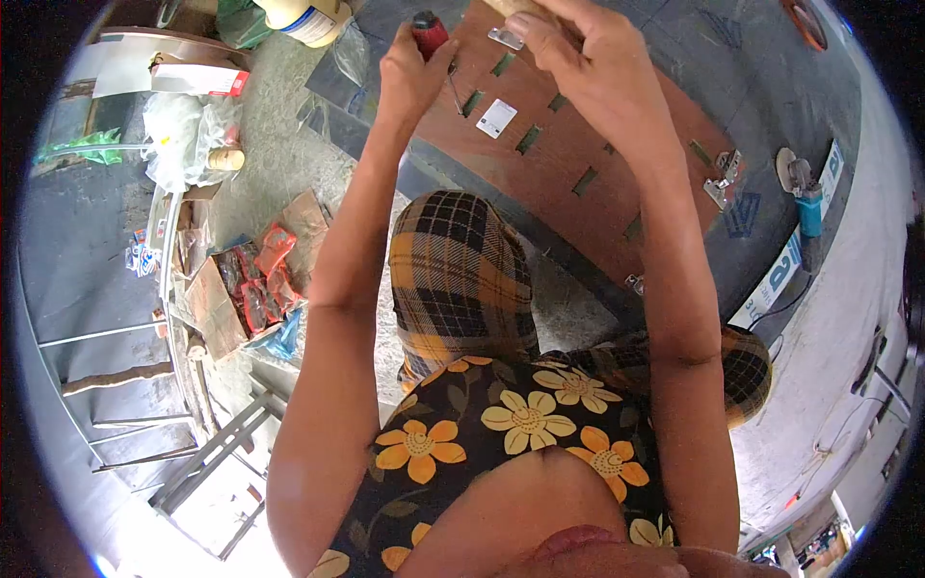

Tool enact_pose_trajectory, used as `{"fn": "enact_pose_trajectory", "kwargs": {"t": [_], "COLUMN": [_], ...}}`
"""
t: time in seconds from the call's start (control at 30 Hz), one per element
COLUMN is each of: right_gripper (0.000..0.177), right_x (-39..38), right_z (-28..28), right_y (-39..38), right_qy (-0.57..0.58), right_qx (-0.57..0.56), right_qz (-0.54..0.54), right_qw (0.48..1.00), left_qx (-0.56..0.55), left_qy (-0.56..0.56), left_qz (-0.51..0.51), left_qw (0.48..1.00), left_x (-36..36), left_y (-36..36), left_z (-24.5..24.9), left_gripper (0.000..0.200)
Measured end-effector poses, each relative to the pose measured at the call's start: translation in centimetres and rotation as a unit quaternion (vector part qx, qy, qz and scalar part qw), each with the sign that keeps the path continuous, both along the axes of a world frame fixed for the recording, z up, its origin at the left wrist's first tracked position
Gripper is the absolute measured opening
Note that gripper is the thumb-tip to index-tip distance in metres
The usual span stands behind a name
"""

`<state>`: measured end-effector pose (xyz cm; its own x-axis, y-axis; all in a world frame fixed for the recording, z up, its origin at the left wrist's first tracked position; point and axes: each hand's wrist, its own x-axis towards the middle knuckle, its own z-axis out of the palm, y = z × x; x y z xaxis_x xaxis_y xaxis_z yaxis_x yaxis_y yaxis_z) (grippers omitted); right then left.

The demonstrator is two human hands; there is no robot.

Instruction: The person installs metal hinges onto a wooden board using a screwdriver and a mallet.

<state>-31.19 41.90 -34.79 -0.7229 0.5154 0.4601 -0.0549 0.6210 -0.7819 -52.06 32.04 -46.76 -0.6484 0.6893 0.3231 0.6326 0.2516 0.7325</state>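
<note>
My left hand (409, 82) is closed around a tool with a red and black handle (431, 37). A thin metal shaft (455, 89) shows below that hand, over a brown board (588, 226). My right hand (602, 72) grips a tan, rounded wooden piece (515, 8), partly cut off by the top edge, so its full shape is hidden. Rows of narrow slots run across the board, and a white card (496, 118) lies on it between my hands. Near my right thumb sits a small metal plate (505, 39). A metal latch (723, 180) is at the board's right side.
A blue power tool (809, 212) lies right of the board, along a printed white strip (771, 289). To the left are a cardboard box (214, 308) with red packets, clear plastic bags (178, 130) and a white container (306, 21). A metal frame (207, 453) stands lower left.
</note>
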Motion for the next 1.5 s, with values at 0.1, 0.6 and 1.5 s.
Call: {"fn": "enact_pose_trajectory", "kwargs": {"t": [0.1, 0.6, 1.5], "right_gripper": [0.026, 0.028, 0.035], "right_x": [0.4, 1.3, 1.3], "right_z": [1.6, 2.1, 1.7], "right_y": [-0.2, -0.1, -0.6], "right_qy": [-0.031, -0.018, -0.013], "right_qx": [-0.041, -0.075, -0.056], "right_qz": [-0.022, -0.026, -0.021], "right_qw": [0.998, 0.997, 0.998], "left_qx": [0.042, 0.072, 0.149], "left_qy": [0.043, 0.082, 0.042], "left_qz": [0.001, 0.039, 0.067], "left_qw": [0.998, 0.993, 0.986], "left_x": [1.3, 0.5, 4.0], "left_y": [-0.7, 0.8, 0.3], "left_z": [0.1, 2.0, 0.0], "left_gripper": [0.039, 0.038, 0.037]}}
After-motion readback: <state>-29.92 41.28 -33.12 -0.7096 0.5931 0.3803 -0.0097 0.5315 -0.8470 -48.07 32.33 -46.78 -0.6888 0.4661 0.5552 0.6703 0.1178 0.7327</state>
